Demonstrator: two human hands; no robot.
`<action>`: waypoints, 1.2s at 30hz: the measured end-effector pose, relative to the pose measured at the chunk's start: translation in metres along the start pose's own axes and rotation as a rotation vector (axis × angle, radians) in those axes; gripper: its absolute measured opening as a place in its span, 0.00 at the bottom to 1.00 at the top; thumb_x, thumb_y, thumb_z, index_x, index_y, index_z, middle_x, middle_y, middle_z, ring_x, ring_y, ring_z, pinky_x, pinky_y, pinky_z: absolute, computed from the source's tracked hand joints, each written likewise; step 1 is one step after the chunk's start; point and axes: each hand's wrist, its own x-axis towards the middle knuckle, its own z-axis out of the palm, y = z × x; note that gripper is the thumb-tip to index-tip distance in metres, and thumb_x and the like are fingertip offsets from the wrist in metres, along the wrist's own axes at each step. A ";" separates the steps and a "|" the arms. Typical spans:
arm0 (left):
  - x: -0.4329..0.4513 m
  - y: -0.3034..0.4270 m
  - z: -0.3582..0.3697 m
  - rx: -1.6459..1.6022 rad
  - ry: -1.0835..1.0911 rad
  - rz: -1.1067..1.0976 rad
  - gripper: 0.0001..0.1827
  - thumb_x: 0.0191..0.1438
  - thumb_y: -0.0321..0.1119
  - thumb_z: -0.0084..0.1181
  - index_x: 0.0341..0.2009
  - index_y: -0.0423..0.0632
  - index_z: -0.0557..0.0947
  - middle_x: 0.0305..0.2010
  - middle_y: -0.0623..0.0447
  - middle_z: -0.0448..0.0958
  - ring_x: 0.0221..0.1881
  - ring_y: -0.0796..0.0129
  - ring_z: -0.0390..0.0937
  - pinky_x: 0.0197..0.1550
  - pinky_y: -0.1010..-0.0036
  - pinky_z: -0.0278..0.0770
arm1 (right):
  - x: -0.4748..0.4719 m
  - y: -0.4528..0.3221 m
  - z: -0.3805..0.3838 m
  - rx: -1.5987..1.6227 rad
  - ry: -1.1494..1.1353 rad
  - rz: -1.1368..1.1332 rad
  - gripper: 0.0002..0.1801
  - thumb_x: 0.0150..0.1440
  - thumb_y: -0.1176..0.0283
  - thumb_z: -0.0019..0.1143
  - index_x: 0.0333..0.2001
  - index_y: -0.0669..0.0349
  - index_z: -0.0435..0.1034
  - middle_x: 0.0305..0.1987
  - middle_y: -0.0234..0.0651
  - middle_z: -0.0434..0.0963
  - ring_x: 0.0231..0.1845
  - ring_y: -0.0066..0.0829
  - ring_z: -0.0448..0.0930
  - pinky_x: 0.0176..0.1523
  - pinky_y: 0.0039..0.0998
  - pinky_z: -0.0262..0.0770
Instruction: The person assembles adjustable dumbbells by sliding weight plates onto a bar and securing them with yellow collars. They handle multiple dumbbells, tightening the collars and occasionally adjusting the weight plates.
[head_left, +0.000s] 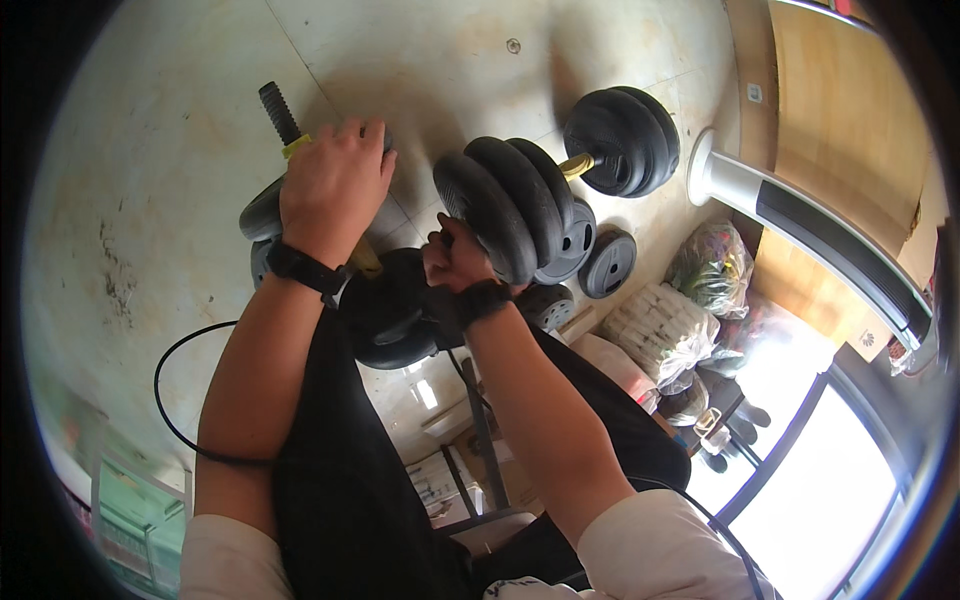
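Observation:
My left hand lies over the upper end of a tilted dumbbell, its fingers bent over a black weight plate. Past the hand sticks out the bare threaded bar with a yellow collar. This dumbbell's yellow handle runs down to more black plates between my legs. My right hand is curled at the near end of a second dumbbell, against its stacked black plates; what lies inside its fingers is mostly hidden. That dumbbell's yellow grip leads to the far plates.
Loose plates lie on the tiled floor beside the second dumbbell. To the right are a white tower appliance, filled plastic bags and a wooden panel. A black cable loops by my left arm.

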 end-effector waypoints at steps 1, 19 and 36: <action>-0.002 -0.001 0.000 0.002 -0.008 -0.004 0.16 0.58 0.44 0.62 0.44 0.48 0.81 0.36 0.50 0.80 0.40 0.54 0.80 0.39 0.60 0.81 | -0.010 0.000 -0.004 -0.075 -0.021 -0.017 0.17 0.67 0.61 0.53 0.28 0.50 0.58 0.13 0.27 0.54 0.11 0.24 0.56 0.15 0.26 0.47; -0.004 -0.003 -0.006 0.122 -0.006 0.018 0.20 0.61 0.46 0.58 0.52 0.47 0.81 0.36 0.49 0.82 0.39 0.55 0.82 0.40 0.62 0.82 | -0.096 -0.016 -0.144 -0.555 0.410 -0.514 0.09 0.61 0.69 0.59 0.30 0.56 0.68 0.15 0.24 0.61 0.08 0.20 0.58 0.13 0.25 0.47; -0.005 -0.004 -0.007 0.038 0.049 0.055 0.18 0.60 0.43 0.60 0.49 0.47 0.81 0.35 0.48 0.81 0.36 0.53 0.81 0.39 0.60 0.81 | -0.248 0.022 -0.134 -0.734 0.418 -0.258 0.10 0.61 0.74 0.57 0.28 0.55 0.65 0.16 0.21 0.62 0.10 0.15 0.57 0.14 0.24 0.45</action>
